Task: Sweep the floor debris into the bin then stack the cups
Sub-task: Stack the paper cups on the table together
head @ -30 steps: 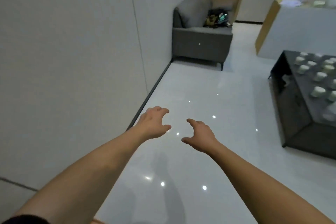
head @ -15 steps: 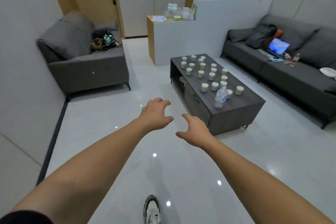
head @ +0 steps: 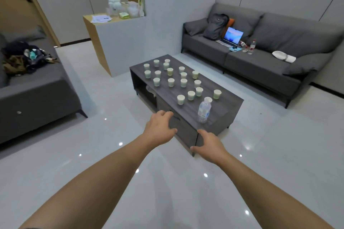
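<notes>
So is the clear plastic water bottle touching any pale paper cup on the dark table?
Apart. The head view shows bare tabletop between the bottle and the nearest cup.

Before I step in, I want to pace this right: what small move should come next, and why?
Probably step toward the coffee table: both the left hand and right hand are empty, the cups stand unstacked, and no broom, bin or debris shows.

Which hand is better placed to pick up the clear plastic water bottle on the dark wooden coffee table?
Probably the right hand: it hovers open just below the clear plastic water bottle; the left hand sits further left.
</notes>
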Tool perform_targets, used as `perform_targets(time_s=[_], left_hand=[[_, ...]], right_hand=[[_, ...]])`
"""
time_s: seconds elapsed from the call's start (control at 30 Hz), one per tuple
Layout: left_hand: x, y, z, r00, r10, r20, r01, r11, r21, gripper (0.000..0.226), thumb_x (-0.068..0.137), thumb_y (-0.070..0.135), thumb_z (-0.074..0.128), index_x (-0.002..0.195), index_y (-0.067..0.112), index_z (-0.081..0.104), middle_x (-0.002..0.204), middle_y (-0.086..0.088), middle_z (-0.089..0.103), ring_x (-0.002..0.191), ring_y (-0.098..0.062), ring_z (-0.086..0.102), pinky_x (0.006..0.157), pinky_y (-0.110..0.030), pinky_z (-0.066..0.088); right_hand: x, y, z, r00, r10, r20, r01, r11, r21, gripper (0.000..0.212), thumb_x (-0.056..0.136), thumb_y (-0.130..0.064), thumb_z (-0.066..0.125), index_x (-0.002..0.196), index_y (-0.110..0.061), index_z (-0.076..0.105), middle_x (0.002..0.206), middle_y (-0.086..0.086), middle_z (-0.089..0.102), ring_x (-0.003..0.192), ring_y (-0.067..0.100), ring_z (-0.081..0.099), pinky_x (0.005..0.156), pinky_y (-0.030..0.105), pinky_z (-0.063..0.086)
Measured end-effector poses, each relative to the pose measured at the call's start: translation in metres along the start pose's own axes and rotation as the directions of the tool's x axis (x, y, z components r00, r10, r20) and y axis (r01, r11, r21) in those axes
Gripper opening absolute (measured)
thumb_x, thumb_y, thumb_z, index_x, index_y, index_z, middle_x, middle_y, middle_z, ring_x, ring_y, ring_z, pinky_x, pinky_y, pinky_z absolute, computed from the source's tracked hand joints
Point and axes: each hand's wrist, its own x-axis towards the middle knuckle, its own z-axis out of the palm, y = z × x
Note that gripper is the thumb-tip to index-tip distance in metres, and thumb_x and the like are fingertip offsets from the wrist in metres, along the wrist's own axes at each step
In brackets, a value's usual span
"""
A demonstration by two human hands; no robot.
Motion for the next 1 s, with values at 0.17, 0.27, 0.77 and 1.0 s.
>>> perform_targets(time_s=[0.17, 0.27, 0.77, 1.0], left_hand=[[0.089, -0.038, 0.006, 1.000, 0.013, 0.027, -0.014, 0.999, 0.036, 0.060, 0.088, 0.041, 0.067, 0.141, 0.026, 0.043, 0.142, -0.003, 0.045, 0.129, -0.027, 0.040, 0.102, -0.043, 0.044], [0.151, -0.057, 0.010, 0.999, 0.013, 0.039, -0.015, 0.999, 0.048, 0.058, 0.086, 0.043, 0.067, 0.137, 0.029, 0.044, 0.139, -0.001, 0.046, 0.127, -0.025, 0.042, 0.099, -0.041, 0.045], [0.413, -0.145, 0.021, 0.981, -0.083, 0.174, 0.079, 0.996, 0.028, 0.062, 0.086, 0.040, 0.066, 0.142, 0.027, 0.044, 0.143, -0.004, 0.045, 0.130, -0.025, 0.041, 0.098, -0.034, 0.039], [0.538, -0.189, 0.044, 0.954, -0.007, 0.298, 0.000, 1.000, 0.024, 0.068, 0.087, 0.039, 0.068, 0.147, 0.023, 0.041, 0.148, -0.006, 0.041, 0.135, -0.028, 0.038, 0.109, -0.041, 0.040]], right_hand=[[0.086, -0.013, 0.007, 0.999, 0.034, 0.023, -0.035, 0.999, 0.032, 0.077, 0.082, -0.044, 0.073, 0.149, -0.020, 0.042, 0.141, 0.009, 0.053, 0.128, 0.029, 0.051, 0.102, 0.040, 0.048], [0.149, -0.018, 0.009, 0.999, 0.048, 0.016, -0.049, 0.996, 0.079, 0.073, 0.082, -0.045, 0.072, 0.145, -0.019, 0.045, 0.138, 0.009, 0.054, 0.126, 0.029, 0.051, 0.101, 0.041, 0.048], [0.422, -0.059, 0.010, 0.972, 0.154, 0.180, -0.176, 0.978, 0.110, 0.076, 0.084, -0.043, 0.071, 0.150, -0.018, 0.039, 0.145, 0.011, 0.050, 0.135, 0.030, 0.045, 0.107, 0.038, 0.042], [0.525, -0.071, 0.023, 0.939, 0.289, 0.184, -0.307, 0.949, 0.075, 0.080, 0.083, -0.043, 0.073, 0.151, -0.022, 0.037, 0.139, 0.015, 0.052, 0.131, 0.033, 0.048, 0.104, 0.038, 0.044]])
